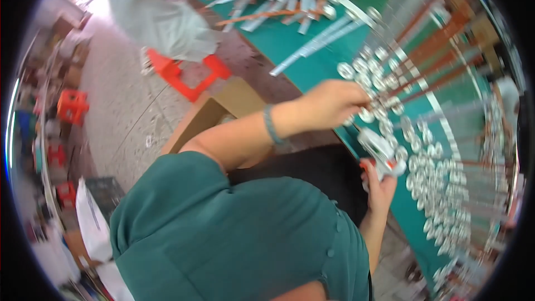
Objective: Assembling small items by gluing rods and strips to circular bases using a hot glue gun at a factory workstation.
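Note:
My left hand [334, 102], with a grey-green band on its wrist, reaches over the near edge of a green table [326, 58]. Its fingers are closed at a cluster of shiny, clear round pieces [380, 81]; what they hold, if anything, is hidden and blurred. My right hand [381, 189] grips a white gun-shaped tool with an orange trigger [379, 150] at the table edge. The tool's white body points up toward my left hand. Long brown and pale strips [440, 39] run away from the round pieces.
Another heap of pale and brown strips [278, 3] lies farther along the table. Many more clear pieces [446, 200] line the right side. An open cardboard box [234, 100] and a red stool [184, 75] stand left of the table, beside grey cloth [178, 30].

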Demonstrator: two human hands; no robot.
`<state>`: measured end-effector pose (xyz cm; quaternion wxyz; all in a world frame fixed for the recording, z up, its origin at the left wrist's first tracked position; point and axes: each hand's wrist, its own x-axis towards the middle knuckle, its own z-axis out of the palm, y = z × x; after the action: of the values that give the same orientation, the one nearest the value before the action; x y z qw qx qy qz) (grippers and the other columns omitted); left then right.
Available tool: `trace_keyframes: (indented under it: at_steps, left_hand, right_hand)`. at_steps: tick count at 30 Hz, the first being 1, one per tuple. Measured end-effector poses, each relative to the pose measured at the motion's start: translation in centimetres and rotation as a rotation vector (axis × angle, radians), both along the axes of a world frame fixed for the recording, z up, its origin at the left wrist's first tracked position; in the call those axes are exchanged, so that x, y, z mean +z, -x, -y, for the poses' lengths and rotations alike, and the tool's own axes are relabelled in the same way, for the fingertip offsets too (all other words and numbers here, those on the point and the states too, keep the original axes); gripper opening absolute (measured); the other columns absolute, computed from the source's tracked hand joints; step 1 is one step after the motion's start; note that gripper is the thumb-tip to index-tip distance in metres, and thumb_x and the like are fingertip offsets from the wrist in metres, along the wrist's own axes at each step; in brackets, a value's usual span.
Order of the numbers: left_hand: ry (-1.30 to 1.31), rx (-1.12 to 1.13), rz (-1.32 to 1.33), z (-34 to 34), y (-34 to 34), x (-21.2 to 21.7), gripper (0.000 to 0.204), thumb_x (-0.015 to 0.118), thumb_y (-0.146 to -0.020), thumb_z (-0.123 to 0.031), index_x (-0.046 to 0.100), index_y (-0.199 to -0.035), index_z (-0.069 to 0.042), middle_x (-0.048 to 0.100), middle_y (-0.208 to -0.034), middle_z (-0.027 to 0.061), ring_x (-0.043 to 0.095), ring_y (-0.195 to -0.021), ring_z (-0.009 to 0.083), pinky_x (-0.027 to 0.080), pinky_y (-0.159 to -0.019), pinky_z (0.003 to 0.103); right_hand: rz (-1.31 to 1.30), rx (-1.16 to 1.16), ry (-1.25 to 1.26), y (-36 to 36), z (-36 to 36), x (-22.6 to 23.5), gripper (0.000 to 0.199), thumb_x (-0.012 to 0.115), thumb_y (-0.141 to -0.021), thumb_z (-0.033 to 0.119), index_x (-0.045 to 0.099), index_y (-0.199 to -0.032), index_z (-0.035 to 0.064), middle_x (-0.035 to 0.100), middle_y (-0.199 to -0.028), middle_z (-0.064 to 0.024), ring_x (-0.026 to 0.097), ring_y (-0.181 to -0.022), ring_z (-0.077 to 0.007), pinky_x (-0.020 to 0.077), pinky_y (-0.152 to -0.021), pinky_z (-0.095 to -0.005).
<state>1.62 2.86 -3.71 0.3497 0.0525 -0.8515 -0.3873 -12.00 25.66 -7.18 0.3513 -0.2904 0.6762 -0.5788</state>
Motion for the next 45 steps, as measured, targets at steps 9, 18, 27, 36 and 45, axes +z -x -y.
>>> trace_keyframes:
  at_steps: [9,18,27,36,45]
  left_hand:
    - [-0.016,-0.019,0.078,-0.2,0.6,0.4,0.014,0.068,-0.082,0.001,0.068,-0.095,-0.002,0.066,-0.087,0.0099,0.064,-0.078,0.0268,0.051,-0.068,0.033]
    - [-0.029,0.002,0.089,-0.2,0.6,0.2,0.016,0.068,-0.081,0.002,0.07,-0.096,-0.003,0.066,-0.088,0.0106,0.065,-0.08,0.0262,0.052,-0.071,0.033]
    - [-0.036,-0.003,0.077,-0.1,0.7,0.0,0.016,0.068,-0.081,0.002,0.07,-0.095,-0.003,0.067,-0.088,0.0102,0.065,-0.082,0.0265,0.052,-0.072,0.033]
    - [-0.019,0.002,0.105,-0.4,0.1,0.5,0.015,0.068,-0.081,0.001,0.07,-0.096,-0.003,0.066,-0.087,0.0101,0.065,-0.081,0.0263,0.052,-0.071,0.034]
    - [-0.024,0.271,0.023,6.1,-1.7,3.2,0.013,0.068,-0.084,0.0,0.069,-0.097,0.001,0.072,-0.088,0.0099,0.069,-0.079,0.0167,0.054,-0.073,0.03]
  right_hand:
    - [-0.138,0.032,0.03,-0.2,0.7,0.3,0.022,0.065,-0.091,0.01,0.063,-0.108,-0.0039,0.07,-0.092,-0.0072,0.055,-0.066,-0.0065,0.044,-0.058,-0.021]
    - [-0.198,0.035,-0.044,-0.1,1.5,0.5,0.024,0.064,-0.091,0.011,0.06,-0.11,-0.0048,0.068,-0.087,-0.0072,0.054,-0.063,-0.0069,0.0434,-0.056,-0.0217]
    - [-0.106,0.007,-0.039,0.0,1.6,0.5,0.022,0.064,-0.092,0.012,0.061,-0.107,-0.0044,0.064,-0.08,-0.0061,0.053,-0.061,-0.0069,0.0412,-0.054,-0.0215]
    - [-0.061,0.027,-0.062,0.4,1.5,0.7,0.025,0.064,-0.092,0.013,0.059,-0.109,-0.0043,0.065,-0.081,-0.0068,0.055,-0.061,-0.0074,0.0416,-0.054,-0.0212]
    - [0.148,0.029,0.068,1.9,-0.7,0.2,0.031,0.06,-0.092,0.014,0.057,-0.117,-0.0042,0.069,-0.099,-0.0122,0.057,-0.068,-0.0108,0.0432,-0.06,-0.0232]
